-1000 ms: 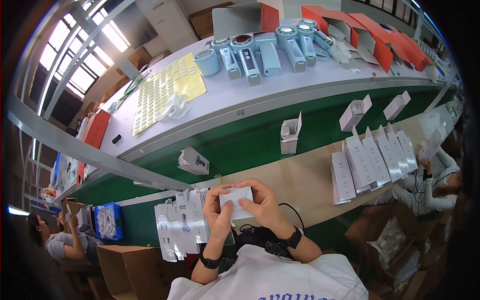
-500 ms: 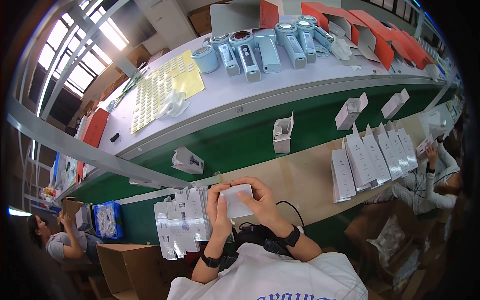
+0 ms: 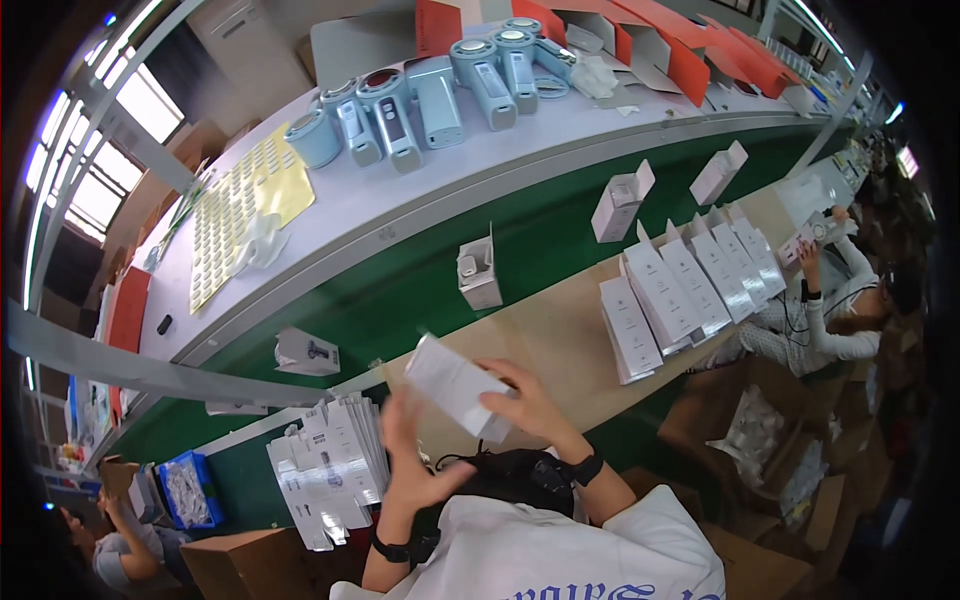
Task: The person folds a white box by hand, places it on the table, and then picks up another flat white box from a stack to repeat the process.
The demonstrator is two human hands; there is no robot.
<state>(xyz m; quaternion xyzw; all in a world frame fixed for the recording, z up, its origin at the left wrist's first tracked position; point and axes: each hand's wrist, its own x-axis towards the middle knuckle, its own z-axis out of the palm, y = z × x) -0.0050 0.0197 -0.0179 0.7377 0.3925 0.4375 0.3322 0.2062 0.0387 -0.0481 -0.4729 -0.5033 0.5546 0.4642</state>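
A small white carton is in my right hand, gripped at its right end, tilted with its far end up to the left. My left hand is apart from the carton, thumb spread away from its blurred fingers, and holds nothing. Just left of that hand lies a stack of flattened white printed cartons. Beyond my hands, a white box with a raised flap stands on the tan bench, and another printed white box sits to the left.
Several upright white boxes stand in a row at the right, near a co-worker handling a box. Light-blue handheld devices and a yellow sticker sheet lie on the raised shelf. A blue bin and another person are at the left.
My left hand has let go of the white carton and moved left, its fingers opening. The carton, kept in my right hand, has turned and tilted. The view has shifted to the right.
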